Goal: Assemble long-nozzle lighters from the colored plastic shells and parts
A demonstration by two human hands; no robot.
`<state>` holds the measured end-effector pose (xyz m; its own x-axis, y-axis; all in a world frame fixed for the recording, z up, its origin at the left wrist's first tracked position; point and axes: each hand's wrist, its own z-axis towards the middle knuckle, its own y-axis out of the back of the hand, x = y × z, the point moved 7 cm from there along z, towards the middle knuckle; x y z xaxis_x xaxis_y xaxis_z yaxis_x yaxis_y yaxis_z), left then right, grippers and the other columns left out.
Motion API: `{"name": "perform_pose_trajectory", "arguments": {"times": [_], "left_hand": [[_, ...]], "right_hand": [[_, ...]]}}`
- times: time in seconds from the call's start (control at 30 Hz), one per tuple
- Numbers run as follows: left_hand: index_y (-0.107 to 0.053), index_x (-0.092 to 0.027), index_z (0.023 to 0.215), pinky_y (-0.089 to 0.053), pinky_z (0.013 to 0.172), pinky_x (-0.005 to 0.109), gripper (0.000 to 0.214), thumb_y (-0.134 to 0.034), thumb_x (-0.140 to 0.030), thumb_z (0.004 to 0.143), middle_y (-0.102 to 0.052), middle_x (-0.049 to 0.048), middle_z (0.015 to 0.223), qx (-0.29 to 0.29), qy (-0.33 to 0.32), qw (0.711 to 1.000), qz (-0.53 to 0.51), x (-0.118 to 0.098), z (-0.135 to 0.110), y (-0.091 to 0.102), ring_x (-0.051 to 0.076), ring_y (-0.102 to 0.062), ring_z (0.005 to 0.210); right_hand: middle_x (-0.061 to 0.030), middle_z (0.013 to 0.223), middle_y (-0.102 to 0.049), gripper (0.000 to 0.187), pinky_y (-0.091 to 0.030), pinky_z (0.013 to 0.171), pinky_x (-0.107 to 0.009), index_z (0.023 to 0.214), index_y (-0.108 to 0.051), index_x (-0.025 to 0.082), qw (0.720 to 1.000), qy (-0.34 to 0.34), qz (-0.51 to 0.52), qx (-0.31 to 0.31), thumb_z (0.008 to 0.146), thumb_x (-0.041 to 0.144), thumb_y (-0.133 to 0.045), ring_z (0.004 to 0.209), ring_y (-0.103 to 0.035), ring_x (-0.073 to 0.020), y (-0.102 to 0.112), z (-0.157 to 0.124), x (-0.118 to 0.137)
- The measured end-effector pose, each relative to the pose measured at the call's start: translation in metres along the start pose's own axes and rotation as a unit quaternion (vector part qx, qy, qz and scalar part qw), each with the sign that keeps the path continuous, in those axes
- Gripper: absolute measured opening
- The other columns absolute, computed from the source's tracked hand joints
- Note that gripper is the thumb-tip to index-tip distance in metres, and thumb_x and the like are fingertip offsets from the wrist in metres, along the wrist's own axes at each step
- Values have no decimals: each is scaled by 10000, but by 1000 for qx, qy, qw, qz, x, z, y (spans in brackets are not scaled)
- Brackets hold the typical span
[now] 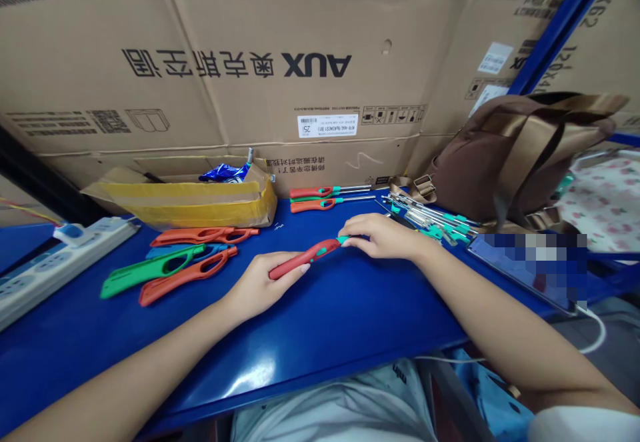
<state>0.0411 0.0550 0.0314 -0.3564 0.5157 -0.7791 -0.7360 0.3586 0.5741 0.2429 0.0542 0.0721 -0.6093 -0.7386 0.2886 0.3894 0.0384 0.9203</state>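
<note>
My left hand [264, 283] is closed around the handle of a red utility lighter [295, 263], which has green parts at its trigger and front end. The fingers of my right hand [377, 235] pinch that green front end, and they hide whatever lies beyond it. To the left lie loose lighter casings without rods: a green casing [145, 272], an orange casing [187, 277], a blue one mostly covered, and another orange casing [200, 236] behind. Lighters with metal rods [315, 205] lie at the back. Metal rods with green ends [435, 217] are piled beyond my right hand.
A cardboard box with yellow tape [200, 205] holds a blue packet [225, 173]. A white power strip [55, 265] runs along the left. On the right are a brown bag [475, 155] and a phone or tablet [520, 272] with a white cable. Large cartons [240, 109] stand behind the blue table [320, 335].
</note>
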Motion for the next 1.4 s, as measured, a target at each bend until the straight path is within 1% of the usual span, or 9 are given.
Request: {"name": "perform_pose_trajectory", "arguments": {"times": [0.17, 0.33, 0.43, 0.53, 0.63, 0.77, 1.0, 1.17, 1.4], "left_hand": [[-768, -153, 1017, -477, 552, 204, 375, -615, -484, 927, -684, -5, 703, 9, 38, 999, -31, 1, 0, 1, 125, -578, 592], [-735, -144, 885, -432, 502, 194, 407, -600, -525, 925, -610, -18, 635, 8, 46, 998, -31, 1, -2, 0, 105, -508, 545], [-749, -148, 942, -481, 549, 208, 403, -598, -521, 930, -674, -1, 691, 7, 32, 999, -7, 1, -3, -1, 128, -578, 589], [-755, -164, 1083, -562, 736, 249, 376, -610, -480, 939, -775, 39, 931, 4, -5, 1000, 20, -2, -3, 0, 187, -700, 791], [-744, -177, 1144, -567, 885, 282, 349, -606, -439, 958, -779, 60, 1117, 9, -43, 998, 43, -4, -3, -1, 225, -732, 963], [-719, -196, 1214, -563, 942, 299, 338, -593, -404, 979, -757, 71, 1208, 15, -83, 994, 73, -4, -4, -2, 233, -730, 1048], [-670, -208, 1290, -563, 910, 318, 386, -509, -431, 1019, -745, 85, 1144, 36, -96, 983, 154, -13, -2, 5, 226, -714, 991], [-602, -220, 1366, -535, 915, 331, 395, -395, -362, 1061, -692, 93, 1140, 61, -104, 953, 279, -28, 6, 7, 226, -679, 1010], [-669, -162, 1139, -552, 882, 395, 234, -581, -261, 946, -705, 128, 1093, 101, -98, 916, 377, -35, 46, -6, 293, -694, 998]], "right_hand": [[-95, 964, -758, 216, -513, 823, -330, 1022, -753, 176, 999, 28, 3, -45, 995, 266, -558, 896, -674, -216, 2, 0, 2], [-106, 946, -751, 234, -513, 806, -336, 1032, -743, 167, 997, 55, -11, -61, 1002, 256, -528, 880, -666, -219, 1, 0, 6], [-103, 930, -734, 249, -497, 777, -323, 1042, -731, 176, 997, 50, -37, -49, 1006, 233, -491, 863, -656, -212, -1, 0, 7], [-97, 912, -720, 257, -474, 757, -309, 1028, -722, 175, 997, 46, -62, -29, 1000, 200, -467, 854, -646, -210, -4, 0, 7], [-88, 891, -710, 245, -450, 736, -299, 1009, -715, 173, 996, 43, -71, -15, 996, 194, -471, 827, -634, -204, -5, 0, 8], [-80, 864, -690, 226, -430, 714, -296, 983, -710, 167, 997, 40, -70, -5, 991, 197, -485, 799, -616, -201, -8, 0, 8], [-81, 958, -695, 140, -479, 780, -299, 1012, -678, 175, 1000, -10, -3, -17, 979, 209, -547, 850, -631, -197, -12, 5, -2], [-76, 999, -693, 92, -480, 796, -302, 1013, -644, 181, 999, -25, -15, -38, 970, 196, -565, 890, -633, -200, -6, 4, -10], [-76, 971, -683, 73, -446, 802, -331, 970, -609, 184, 992, -68, -61, -91, 924, 139, -576, 889, -605, -220, 3, 2, -23]]}}
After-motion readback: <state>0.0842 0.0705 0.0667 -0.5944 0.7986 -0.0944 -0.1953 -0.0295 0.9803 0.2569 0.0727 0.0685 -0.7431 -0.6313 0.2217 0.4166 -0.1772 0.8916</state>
